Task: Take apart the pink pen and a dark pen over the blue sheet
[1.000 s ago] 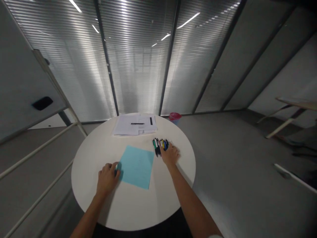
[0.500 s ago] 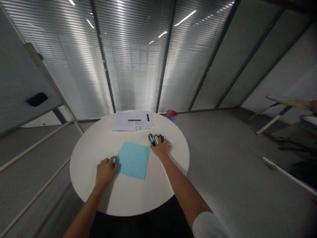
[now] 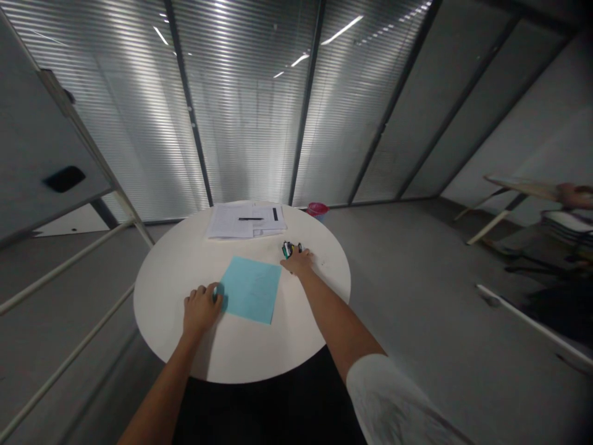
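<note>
A square sheet of light blue paper (image 3: pixel 252 289) lies flat on the round white table (image 3: pixel 171 266). My left hand (image 3: pixel 202 307) rests at its left corner, fingers curled and the thumb and forefinger closed about the paper's edge. Beyond the sheet's right corner, my right hand (image 3: pixel 299 262) reaches over a bunch of marker pens (image 3: pixel 287 250) with dark, white, green and yellow parts. Thumb and fingers lie round both sides of the bunch, and the palm hides most of it.
White printed papers (image 3: pixel 229 221) lie at the table's far side with a black pen (image 3: pixel 251 219) on top. A red-rimmed bin (image 3: pixel 317 209) stands on the floor behind. To the left is a whiteboard stand (image 3: pixel 92 148); at far right, another person's hand (image 3: pixel 572 195) rests by a desk.
My right hand has moved farther over the marker pens, which now look more bunched together and more covered. My left hand stays at the blue paper's corner. The camera view has shifted slightly.
</note>
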`<state>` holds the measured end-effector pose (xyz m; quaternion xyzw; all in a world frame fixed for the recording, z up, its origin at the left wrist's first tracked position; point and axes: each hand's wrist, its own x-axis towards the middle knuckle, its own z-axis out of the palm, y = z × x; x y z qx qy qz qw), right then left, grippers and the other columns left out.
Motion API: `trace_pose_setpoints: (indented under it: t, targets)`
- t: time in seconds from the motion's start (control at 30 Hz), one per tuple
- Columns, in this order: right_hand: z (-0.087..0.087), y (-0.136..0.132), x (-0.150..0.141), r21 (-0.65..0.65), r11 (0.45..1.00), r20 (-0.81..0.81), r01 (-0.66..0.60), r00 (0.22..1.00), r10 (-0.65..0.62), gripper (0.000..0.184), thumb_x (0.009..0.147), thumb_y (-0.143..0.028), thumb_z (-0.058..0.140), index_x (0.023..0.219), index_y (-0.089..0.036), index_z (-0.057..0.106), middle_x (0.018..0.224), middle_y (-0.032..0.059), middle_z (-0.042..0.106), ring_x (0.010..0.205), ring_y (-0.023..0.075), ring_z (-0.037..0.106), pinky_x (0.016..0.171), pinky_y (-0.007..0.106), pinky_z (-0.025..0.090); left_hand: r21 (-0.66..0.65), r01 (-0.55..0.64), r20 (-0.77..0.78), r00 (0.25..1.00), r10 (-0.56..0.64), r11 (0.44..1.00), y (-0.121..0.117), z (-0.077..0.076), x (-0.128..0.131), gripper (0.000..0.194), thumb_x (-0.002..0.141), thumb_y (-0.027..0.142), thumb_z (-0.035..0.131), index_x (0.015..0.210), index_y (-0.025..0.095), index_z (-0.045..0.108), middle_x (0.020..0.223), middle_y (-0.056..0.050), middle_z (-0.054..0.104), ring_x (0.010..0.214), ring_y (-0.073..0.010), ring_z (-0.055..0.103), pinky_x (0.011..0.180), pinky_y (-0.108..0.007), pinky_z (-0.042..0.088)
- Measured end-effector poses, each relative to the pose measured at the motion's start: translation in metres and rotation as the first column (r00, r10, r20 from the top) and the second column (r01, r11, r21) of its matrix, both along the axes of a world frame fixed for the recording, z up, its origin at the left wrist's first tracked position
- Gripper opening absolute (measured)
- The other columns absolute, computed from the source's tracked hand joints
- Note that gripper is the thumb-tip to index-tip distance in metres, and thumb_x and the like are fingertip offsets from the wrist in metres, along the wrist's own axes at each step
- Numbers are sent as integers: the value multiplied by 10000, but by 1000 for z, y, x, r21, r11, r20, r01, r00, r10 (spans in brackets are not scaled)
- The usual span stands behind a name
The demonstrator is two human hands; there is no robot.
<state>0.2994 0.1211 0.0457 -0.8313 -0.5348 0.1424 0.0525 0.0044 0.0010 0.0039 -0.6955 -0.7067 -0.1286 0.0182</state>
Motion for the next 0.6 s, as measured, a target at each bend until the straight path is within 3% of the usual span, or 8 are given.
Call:
trace_pose_setpoints:
  t: [0.17,0.33,0.5,0.6]
  targets:
    - [-3,-4,4,3,999,-10,-49,999,49,750,789,-417,602,1455,-213,322,1394,220,391,1238,365,442,898,451,404,-2,1,11,1000,-1,1000,-1,2,0,453,933,400,376,1290,221,589,1079,-141,631,1023,-318,569,868,-446,399]
    - [-7,-5,10,12,990,-48,-138,989,138,824,809,-264,587,1524,-182,185,1299,207,544,1172,305,549,939,409,419,-14,-8,13,1000,8,1000,-1,3,1,457,931,410,385,1291,221,592,1081,-137,636,1027,-319,573,866,-437,405]
    - [-9,-12,14,44,984,-79,-173,981,176,780,821,-215,564,1521,-150,227,1274,237,581,1184,332,563,968,449,418,-23,-15,35,999,16,1000,0,2,0,451,922,391,393,1271,199,605,1062,-142,644,1023,-326,575,869,-446,406]
    - [-6,-18,16,88,985,-128,-148,979,159,760,826,-222,550,1516,-190,232,1249,215,601,1131,325,605,926,446,450,-14,-19,130,991,21,1000,2,0,-5,420,899,361,422,1217,184,634,1060,-141,649,1012,-315,578,878,-447,412]
